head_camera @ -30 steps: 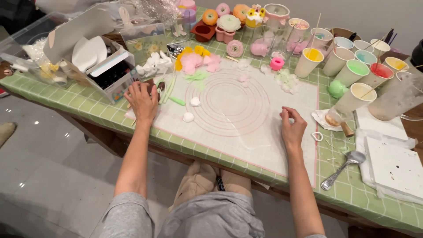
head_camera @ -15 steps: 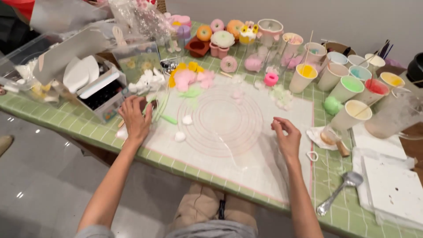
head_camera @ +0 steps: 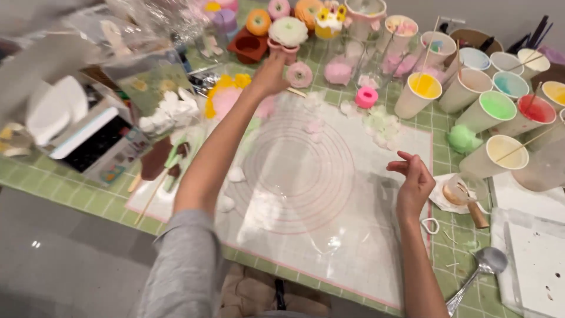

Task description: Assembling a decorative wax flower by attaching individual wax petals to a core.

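Both hands have changed places since a moment ago: my left hand (head_camera: 272, 73) has left the near edge of the mat and now stretches to the far side of the bench (head_camera: 471, 277), fingers loosely spread, touching or just short of the pink cup (head_camera: 282, 50) that carries a white flower (head_camera: 288, 30); I cannot tell if it grips. A pink rosette (head_camera: 299, 74) lies just beside it. My right hand (head_camera: 414, 182) hovers empty, fingers curled, over the silicone mat (head_camera: 294, 176), so the work has moved off the mat to the finished flowers
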